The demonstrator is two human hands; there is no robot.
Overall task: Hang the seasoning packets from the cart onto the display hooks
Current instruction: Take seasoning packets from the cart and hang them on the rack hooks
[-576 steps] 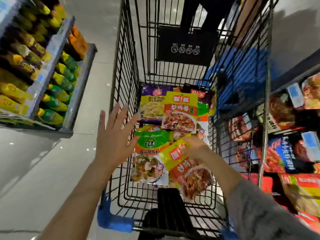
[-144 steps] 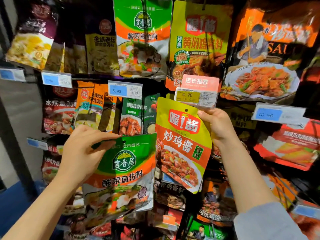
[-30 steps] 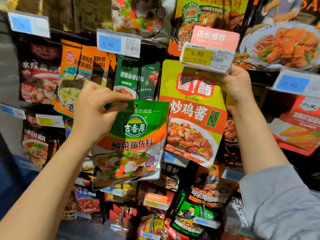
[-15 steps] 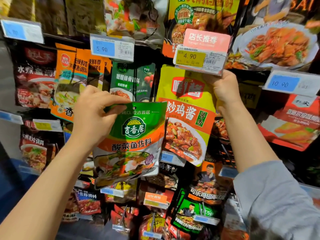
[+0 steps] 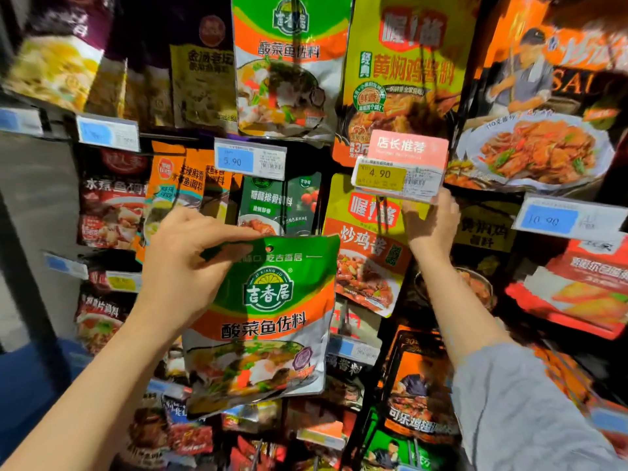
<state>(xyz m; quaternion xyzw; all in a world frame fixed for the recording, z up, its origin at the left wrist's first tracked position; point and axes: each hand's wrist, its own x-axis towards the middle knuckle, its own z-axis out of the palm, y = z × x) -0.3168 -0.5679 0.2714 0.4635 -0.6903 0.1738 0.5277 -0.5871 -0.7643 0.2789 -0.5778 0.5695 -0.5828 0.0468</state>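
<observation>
My left hand (image 5: 185, 263) pinches the top left corner of a green and orange seasoning packet (image 5: 268, 317) and holds it in front of the display. A yellow and orange packet (image 5: 365, 253) hangs just right of it, under the yellow 4.90 price tag (image 5: 390, 176). My right hand (image 5: 431, 226) is at that packet's top right corner, just below the tag, and its fingers are partly hidden behind the tag. The hook itself is hidden by the tag. A matching green packet (image 5: 289, 62) hangs in the row above.
The display wall is packed with hanging sauce packets in several rows. A blue 5.90 price tag (image 5: 249, 161) sticks out above my left hand and a 10.90 tag (image 5: 557, 219) to the right. The cart is out of view.
The view has tilted up, so the upper row of packets shows more. Both hands have stayed at about the same places on their packets, the yellow one sitting a little lower under its tag.
</observation>
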